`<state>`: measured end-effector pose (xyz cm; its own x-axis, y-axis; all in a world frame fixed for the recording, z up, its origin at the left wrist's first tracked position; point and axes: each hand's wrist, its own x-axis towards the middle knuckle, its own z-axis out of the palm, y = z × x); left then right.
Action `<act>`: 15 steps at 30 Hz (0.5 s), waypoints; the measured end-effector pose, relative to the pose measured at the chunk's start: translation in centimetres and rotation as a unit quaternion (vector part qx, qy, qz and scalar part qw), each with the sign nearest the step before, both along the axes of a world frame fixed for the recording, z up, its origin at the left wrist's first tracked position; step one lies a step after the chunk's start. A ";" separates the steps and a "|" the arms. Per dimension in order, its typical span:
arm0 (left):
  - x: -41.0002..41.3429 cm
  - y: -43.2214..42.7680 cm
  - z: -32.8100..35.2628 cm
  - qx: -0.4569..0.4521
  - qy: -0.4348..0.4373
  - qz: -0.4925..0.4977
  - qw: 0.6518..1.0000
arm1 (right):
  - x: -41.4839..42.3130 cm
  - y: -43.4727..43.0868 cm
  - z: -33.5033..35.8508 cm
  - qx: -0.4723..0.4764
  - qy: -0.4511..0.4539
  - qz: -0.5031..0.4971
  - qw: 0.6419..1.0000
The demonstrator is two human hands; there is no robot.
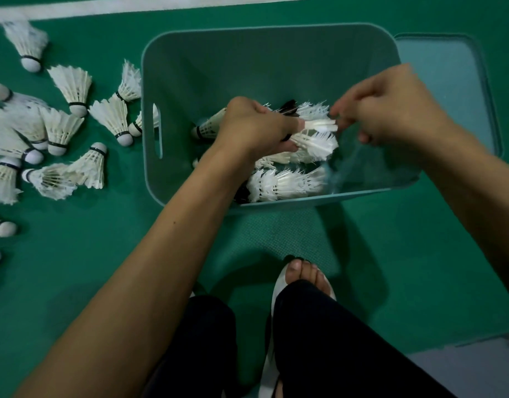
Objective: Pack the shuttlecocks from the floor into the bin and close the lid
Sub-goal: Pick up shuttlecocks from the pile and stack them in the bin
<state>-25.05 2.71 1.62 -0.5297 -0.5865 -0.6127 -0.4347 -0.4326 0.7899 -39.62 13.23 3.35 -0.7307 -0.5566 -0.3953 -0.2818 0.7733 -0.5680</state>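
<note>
Gripping a bunch of shuttlecocks (313,139) over the bin (264,41), left hand (256,124) closed; right hand (391,107) pinching their feathers. More shuttlecocks inside; a loose heap (61,133) on floor (89,254) left of bin; lid (448,76) lying just right.

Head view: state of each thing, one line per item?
bin: open, lid off, partly filled with shuttlecocks
lid: flat on the floor, right of the bin
shuttlecocks on the floor: many unpacked, left of the bin
left hand: inside the bin, closed on shuttlecocks
right hand: over the bin, fingers pinching feathers
</note>
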 end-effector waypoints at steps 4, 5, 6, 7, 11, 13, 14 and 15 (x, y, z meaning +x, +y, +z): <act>-0.2 0.9 -0.4 0.021 0.028 0.026 0.999 | 0.0 0.4 -0.2 -0.097 -0.082 -0.095 0.987; -0.2 1.1 -0.8 -0.017 0.007 -0.001 1.000 | 0.1 0.4 -0.2 -0.107 -0.072 -0.089 0.988; -0.2 1.2 -1.2 -0.098 -0.037 -0.060 0.993 | 0.2 0.4 -0.2 -0.115 -0.050 -0.073 0.989; -0.3 1.4 -1.6 -0.193 -0.091 -0.133 0.968 | 0.3 0.4 -0.1 -0.111 -0.012 -0.050 0.993; -0.5 2.1 -2.2 -0.352 -0.196 -0.350 0.846 | 1.0 0.3 0.0 0.054 0.226 0.056 0.971; -0.3 1.9 -2.7 -0.316 -0.189 -0.431 0.824 | 1.9 0.1 -0.2 0.126 0.298 0.103 0.940; -0.2 1.9 -2.9 -0.295 -0.183 -0.466 0.814 | 2.4 0.1 -0.4 0.148 0.315 0.122 0.929; -0.2 1.8 -3.1 -0.279 -0.182 -0.497 0.802 | 3.0 0.1 -0.6 0.166 0.325 0.140 0.921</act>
<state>-25.21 4.55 -1.47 -0.7512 -0.2225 -0.6214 -0.5911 0.6458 0.4833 -36.67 13.28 2.70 -0.7193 -0.6863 -0.1074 -0.6931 0.7195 0.0442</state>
